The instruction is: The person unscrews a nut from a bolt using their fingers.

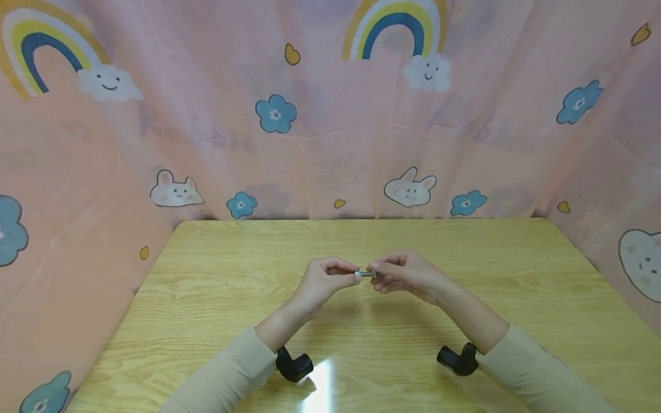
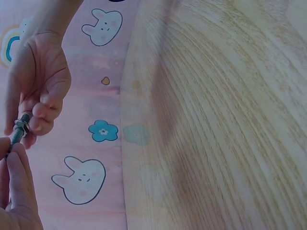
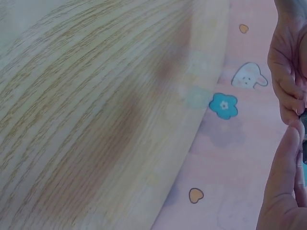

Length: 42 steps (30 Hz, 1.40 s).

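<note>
Glossy yellowish wood-grain table (image 1: 372,344)

Faint lettering (image 1: 155,121) on curtain (image 1: 330,155); illegible

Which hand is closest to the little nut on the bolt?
The right hand: its fingers are right around the nut. The left hand is farther away, pinching the bolt's other end.

In front of you stands a wood-grain table (image 1: 330,241). Behind it, you can see pink cloth (image 1: 335,140) with 2 rainbows (image 1: 395,19).
</note>
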Each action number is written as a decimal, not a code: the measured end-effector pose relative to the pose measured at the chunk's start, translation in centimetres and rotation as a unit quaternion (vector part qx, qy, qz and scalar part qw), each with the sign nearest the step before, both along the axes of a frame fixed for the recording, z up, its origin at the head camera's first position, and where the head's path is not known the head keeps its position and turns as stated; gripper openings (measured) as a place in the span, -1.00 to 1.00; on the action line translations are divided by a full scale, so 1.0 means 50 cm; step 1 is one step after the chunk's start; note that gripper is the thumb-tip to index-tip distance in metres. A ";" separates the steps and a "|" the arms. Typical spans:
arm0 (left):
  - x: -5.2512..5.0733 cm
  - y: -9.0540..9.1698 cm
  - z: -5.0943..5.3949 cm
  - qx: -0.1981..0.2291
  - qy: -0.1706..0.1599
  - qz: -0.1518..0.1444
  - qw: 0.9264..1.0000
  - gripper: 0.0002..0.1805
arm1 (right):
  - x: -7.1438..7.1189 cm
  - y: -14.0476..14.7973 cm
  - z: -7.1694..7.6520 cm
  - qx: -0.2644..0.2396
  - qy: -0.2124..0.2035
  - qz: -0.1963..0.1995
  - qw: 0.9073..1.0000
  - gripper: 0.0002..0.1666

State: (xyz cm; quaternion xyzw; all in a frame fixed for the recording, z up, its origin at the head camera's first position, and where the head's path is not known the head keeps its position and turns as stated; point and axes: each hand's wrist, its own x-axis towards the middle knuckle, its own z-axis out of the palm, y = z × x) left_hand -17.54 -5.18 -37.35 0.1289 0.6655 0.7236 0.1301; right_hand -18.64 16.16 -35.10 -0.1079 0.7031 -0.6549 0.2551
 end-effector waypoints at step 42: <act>0.002 0.001 0.002 -0.005 -0.002 0.003 1.000 -0.78 | 0.003 0.004 -0.003 -0.006 0.018 0.012 1.000 -0.66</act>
